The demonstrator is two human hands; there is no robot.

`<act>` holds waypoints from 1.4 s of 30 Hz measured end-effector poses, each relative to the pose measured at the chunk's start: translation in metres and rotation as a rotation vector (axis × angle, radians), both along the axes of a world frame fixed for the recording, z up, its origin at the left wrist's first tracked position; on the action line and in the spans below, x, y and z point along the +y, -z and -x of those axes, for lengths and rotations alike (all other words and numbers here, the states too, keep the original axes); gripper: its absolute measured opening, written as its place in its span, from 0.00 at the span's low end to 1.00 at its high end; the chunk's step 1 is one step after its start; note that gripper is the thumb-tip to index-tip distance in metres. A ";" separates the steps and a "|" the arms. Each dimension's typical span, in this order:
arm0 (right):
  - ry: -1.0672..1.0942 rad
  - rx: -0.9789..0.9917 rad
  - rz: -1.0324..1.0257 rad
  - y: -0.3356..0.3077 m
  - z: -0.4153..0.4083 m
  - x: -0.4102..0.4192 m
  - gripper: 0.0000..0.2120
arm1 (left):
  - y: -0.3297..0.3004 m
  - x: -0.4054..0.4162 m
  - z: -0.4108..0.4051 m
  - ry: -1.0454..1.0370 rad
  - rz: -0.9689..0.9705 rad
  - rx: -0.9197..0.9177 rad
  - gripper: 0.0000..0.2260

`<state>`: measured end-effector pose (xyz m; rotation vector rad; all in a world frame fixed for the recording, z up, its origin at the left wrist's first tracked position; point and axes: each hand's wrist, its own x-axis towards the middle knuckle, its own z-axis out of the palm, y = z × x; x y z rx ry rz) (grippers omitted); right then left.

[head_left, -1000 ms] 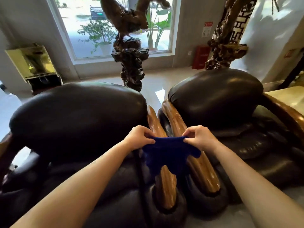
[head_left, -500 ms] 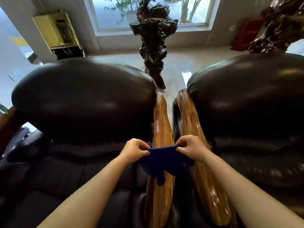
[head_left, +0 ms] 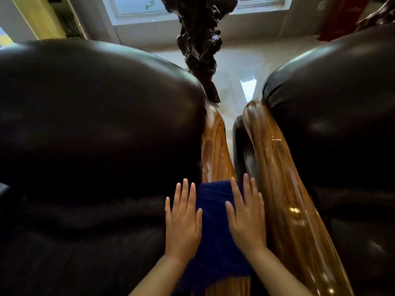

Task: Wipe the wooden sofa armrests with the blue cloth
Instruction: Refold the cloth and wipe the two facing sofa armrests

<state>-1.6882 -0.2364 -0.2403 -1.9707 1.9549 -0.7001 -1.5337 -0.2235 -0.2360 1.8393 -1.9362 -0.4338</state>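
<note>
The blue cloth [head_left: 214, 227] lies spread flat over the left wooden armrest [head_left: 215, 146], covering its near part. My left hand [head_left: 183, 218] presses flat on the cloth's left edge, fingers apart and extended. My right hand [head_left: 245, 216] lies flat on the cloth's right side, fingers also spread. Glossy bare wood of that armrest shows beyond the cloth and a little below it. A second wooden armrest [head_left: 286, 189] runs alongside on the right, shiny and uncovered.
Two dark leather armchairs flank the armrests, one backrest at left [head_left: 96, 116] and one at right [head_left: 333, 116]. A dark carved wood sculpture [head_left: 198, 45] stands on the pale floor behind the narrow gap. A window and a red object [head_left: 339, 18] are at the back.
Both hands let go of their pinch on the cloth's top edge and now lie flat on it. The cloth went from hanging to spread over the left armrest. The camera moved closer and lower.
</note>
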 end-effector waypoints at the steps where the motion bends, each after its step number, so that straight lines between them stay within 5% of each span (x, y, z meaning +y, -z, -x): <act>1: -0.024 0.013 -0.042 0.014 -0.006 0.007 0.26 | 0.017 0.007 0.005 0.031 -0.056 -0.035 0.24; 11: -0.002 0.014 -0.115 0.053 -0.012 -0.017 0.26 | 0.068 -0.030 0.031 0.041 -0.152 0.259 0.26; 26: -0.035 -0.083 -0.167 0.045 -0.009 -0.096 0.26 | 0.058 -0.113 0.037 0.064 -0.154 0.187 0.25; 42: -0.111 -0.438 -0.244 0.049 -0.007 -0.193 0.25 | 0.049 -0.209 0.046 0.147 -0.048 -0.191 0.25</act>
